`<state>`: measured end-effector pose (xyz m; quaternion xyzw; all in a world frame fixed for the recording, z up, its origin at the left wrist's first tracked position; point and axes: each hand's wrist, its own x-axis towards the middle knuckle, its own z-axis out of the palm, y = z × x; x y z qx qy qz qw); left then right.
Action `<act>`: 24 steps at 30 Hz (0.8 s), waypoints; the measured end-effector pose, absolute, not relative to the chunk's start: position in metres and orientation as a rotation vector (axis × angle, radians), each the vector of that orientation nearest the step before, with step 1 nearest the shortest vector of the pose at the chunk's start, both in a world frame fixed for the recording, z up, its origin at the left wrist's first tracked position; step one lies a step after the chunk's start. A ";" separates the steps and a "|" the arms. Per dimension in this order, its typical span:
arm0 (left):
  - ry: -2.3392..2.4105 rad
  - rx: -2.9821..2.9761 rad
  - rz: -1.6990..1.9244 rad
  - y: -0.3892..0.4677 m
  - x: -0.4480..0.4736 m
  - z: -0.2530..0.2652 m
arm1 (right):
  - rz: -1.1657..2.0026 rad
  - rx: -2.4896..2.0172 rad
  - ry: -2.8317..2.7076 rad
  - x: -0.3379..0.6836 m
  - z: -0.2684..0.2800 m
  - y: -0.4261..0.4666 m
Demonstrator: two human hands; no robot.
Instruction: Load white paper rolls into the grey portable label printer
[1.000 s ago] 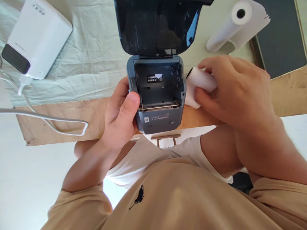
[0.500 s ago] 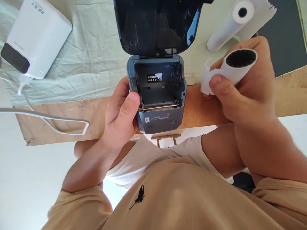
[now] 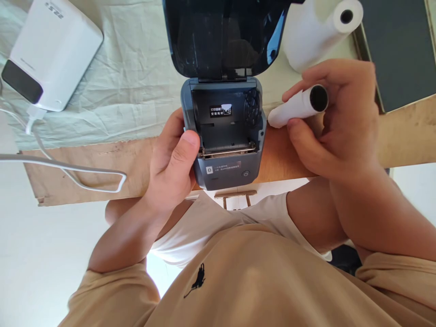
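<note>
My left hand (image 3: 177, 156) grips the left side of a dark grey label printer (image 3: 223, 170), thumb on its edge. The printer's glossy black lid (image 3: 225, 38) stands raised, and its paper bay shows a small printed label and no roll inside. My right hand (image 3: 344, 122) holds a small white paper roll (image 3: 294, 109) between thumb and fingers, just right of the printer. The roll's dark round end points up and right, and its other end lies close to the printer's side without clearly touching.
A larger white paper roll (image 3: 323, 38), partly blurred, lies behind my right hand. Beside it is a dark tray-like panel (image 3: 400, 54). At left sit a white power bank (image 3: 56, 54) and its white cable (image 3: 81, 168). A pale green cloth (image 3: 136, 68) covers the wooden table (image 3: 85, 163).
My right hand has brought the small roll left toward the printer and turned it; its loose paper edge no longer shows. The larger roll's loose sheet has shifted. My left hand stays put.
</note>
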<state>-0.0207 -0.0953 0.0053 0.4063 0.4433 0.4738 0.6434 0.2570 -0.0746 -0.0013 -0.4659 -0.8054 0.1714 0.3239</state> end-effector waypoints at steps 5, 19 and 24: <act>1.034 0.850 1.071 -0.097 -0.026 0.003 | 0.281 -1.213 -2.275 0.261 -0.003 -0.070; 1.052 0.871 1.064 -0.095 -0.023 0.005 | 0.304 -1.206 -2.173 0.250 -0.007 -0.069; 1.050 0.875 1.042 -0.095 -0.023 0.006 | 0.290 -1.284 -2.097 0.259 -0.003 -0.066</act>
